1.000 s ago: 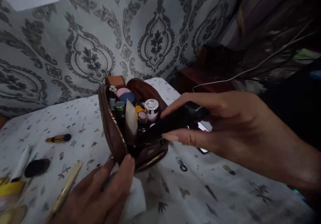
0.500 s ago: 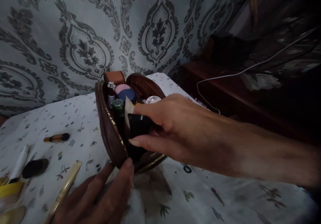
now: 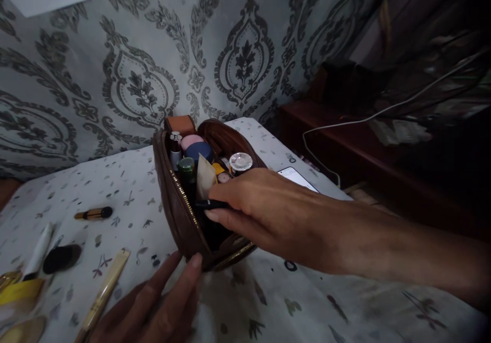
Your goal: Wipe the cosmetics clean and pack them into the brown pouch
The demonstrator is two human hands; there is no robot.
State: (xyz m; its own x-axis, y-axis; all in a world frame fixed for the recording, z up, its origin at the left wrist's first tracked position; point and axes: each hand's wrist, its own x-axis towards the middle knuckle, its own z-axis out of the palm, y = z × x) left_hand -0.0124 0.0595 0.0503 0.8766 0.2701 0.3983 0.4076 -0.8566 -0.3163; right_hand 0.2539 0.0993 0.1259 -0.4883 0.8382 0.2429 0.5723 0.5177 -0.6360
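A brown zip-up makeup bag stands unzipped on the patterned cloth. My right hand reaches into its opening, thumb and fingers pinched on a flat black case seen nearly edge-on. Around it in the bag are a green-capped bottle, a pump bottle, pink and blue round pieces, a beige packet and a jar with a clear lid. At the bag's near left corner is my left hand, fingers apart, the fingertips at or close to the leather.
On the left of the cloth lie a short brush, a white tube, a dark brush head, a yellow-banded container and a gold-coloured stick. A lit phone lies behind my right wrist. A white cable crosses the dark red furniture.
The black case has tilted from showing its broad face to nearly edge-on in my right hand. The view has shifted, bringing the phone into sight. My left hand stays beside the bag.
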